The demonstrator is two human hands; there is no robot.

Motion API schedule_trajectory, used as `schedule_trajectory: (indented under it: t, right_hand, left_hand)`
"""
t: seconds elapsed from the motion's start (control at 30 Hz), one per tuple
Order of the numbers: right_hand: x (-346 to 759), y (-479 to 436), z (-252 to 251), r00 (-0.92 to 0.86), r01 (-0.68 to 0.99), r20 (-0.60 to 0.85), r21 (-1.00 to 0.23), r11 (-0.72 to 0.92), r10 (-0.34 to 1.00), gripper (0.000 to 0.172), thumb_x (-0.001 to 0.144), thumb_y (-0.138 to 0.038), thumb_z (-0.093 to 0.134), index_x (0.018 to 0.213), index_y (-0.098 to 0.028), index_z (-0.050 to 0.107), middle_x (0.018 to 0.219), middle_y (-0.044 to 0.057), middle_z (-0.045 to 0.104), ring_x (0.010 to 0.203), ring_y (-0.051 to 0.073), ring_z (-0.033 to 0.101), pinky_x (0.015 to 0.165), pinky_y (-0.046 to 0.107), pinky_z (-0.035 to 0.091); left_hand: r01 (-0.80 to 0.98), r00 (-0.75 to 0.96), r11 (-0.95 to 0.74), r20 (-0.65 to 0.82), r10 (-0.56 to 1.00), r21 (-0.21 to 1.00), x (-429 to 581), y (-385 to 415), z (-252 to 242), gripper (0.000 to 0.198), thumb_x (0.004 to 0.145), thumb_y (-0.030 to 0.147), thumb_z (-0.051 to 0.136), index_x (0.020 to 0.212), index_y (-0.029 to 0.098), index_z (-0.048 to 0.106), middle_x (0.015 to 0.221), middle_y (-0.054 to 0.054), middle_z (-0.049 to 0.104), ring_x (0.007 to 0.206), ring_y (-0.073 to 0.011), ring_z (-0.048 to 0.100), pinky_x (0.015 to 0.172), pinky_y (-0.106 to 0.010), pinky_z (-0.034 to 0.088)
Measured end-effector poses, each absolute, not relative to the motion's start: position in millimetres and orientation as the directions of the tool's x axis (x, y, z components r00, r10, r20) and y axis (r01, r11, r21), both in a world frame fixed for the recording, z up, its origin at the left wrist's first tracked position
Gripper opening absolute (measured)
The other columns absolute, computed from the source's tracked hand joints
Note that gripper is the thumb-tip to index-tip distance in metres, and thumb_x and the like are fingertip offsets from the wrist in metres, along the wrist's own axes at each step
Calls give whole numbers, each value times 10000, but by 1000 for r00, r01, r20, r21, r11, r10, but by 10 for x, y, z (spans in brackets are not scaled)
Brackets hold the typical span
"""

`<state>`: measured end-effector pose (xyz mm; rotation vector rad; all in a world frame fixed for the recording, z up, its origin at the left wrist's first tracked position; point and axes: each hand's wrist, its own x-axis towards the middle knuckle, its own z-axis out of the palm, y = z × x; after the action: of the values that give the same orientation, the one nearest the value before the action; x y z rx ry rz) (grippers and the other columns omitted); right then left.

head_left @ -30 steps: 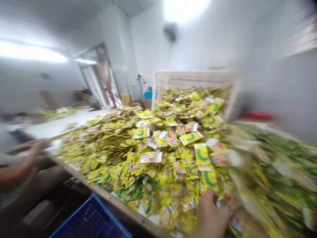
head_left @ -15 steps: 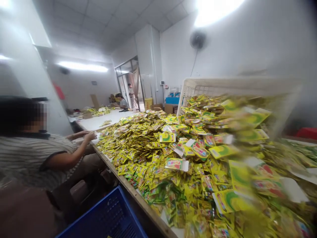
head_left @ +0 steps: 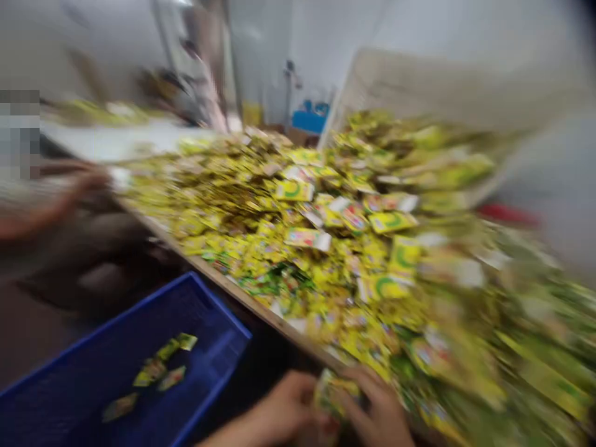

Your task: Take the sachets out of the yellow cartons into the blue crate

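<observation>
At the table's near edge, low in the view, my left hand (head_left: 289,406) and my right hand (head_left: 379,413) are close together, both blurred. Between them is a small bunch of yellow-green sachets (head_left: 331,392), gripped by the fingers of both hands; how many is hidden. Right in front spreads a large heap of yellow and green sachets (head_left: 270,248), with flat yellow boxes (head_left: 307,238) showing white flaps on top. Down to the left stands a blue plastic basket (head_left: 218,366) holding several loose sachets (head_left: 153,369).
A white crate (head_left: 347,87) lies tipped on the heap, packets spilling from its mouth. The wooden table edge (head_left: 218,282) runs diagonally between heap and basket. At left, a co-worker's hand (head_left: 88,180) is over the table edge. Blue containers (head_left: 310,120) stand behind.
My view has tilted down, so the scene sits higher in the picture. Both my hands, with sachets between them, have come into view, and more of the blue basket's inside shows.
</observation>
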<state>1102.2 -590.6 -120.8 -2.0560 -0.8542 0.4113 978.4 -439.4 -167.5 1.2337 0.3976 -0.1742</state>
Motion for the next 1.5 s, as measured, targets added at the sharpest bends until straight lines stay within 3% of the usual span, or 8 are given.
schedule_trajectory:
  t: [0.47,0.57,0.8,0.97,1.03,1.17,1.33,1.5]
  right_hand:
    - [11068,-5902,-1028,284,657,-93,-706,-265,954,174,773,-48,564,814,-203,630,959,15,582,881,160,547,752,256,399]
    - [11093,-5896,-989,357,531,-103,-795,-292,928,282,757,-67,653,982,-235,645,919,-9,630,839,155,573,734,249,417]
    - [10907,-5902,-1283,435,506,19,-832,-227,900,136,815,-157,702,701,-228,728,1025,6,621,1029,174,537,893,292,409]
    - [10830,-6006,-1419,602,267,-4,-942,-206,799,134,889,-260,616,920,-237,744,1070,48,638,1016,186,575,885,305,459]
    - [10802,-6034,-1503,740,6,-132,-979,-202,660,206,867,-346,631,1002,-203,694,933,56,651,816,172,615,663,263,502]
    - [10681,-5984,-1743,585,-499,-466,-852,-158,664,269,781,-391,680,895,-158,608,633,-23,551,388,63,400,326,173,241]
    - [10651,-5883,-1844,486,-729,-554,-684,-37,676,181,656,-149,653,812,-169,564,580,-63,461,388,23,257,356,167,91]
    - [10690,-5885,-1816,444,-805,-488,-585,95,751,324,715,-243,716,995,-84,682,775,60,610,520,49,439,445,170,304]
  left_hand:
    - [264,961,271,-275,3,926,9768,-4532,-1795,367,728,363,757,968,99,675,877,-58,670,773,-180,556,728,-268,433]
    - [244,965,337,-263,10,909,9747,-4514,-1777,364,748,370,754,982,103,672,856,-48,656,768,-165,544,725,-258,426]
    - [250,966,279,-258,-7,927,9726,-4471,-1748,360,718,340,779,985,109,708,894,-61,679,861,-214,576,785,-285,440]
    - [256,965,291,-262,-22,922,9724,-4434,-1712,359,748,355,765,1019,124,712,909,-55,683,871,-211,584,806,-281,438]
    - [277,958,375,-285,-33,885,9700,-4429,-1673,369,822,396,691,1088,140,697,956,-67,688,892,-213,596,821,-288,442]
    - [334,932,655,-343,-121,678,9679,-4439,-1561,400,961,395,447,1137,117,675,1008,-139,693,929,-247,632,901,-378,447]
    - [428,848,659,-528,-56,618,9781,-4397,-1571,268,765,143,594,1019,102,671,901,-113,695,827,-233,641,788,-339,472]
    - [385,835,655,-548,53,650,9800,-4334,-1586,321,746,175,684,1062,144,638,984,-96,680,877,-227,642,782,-318,486]
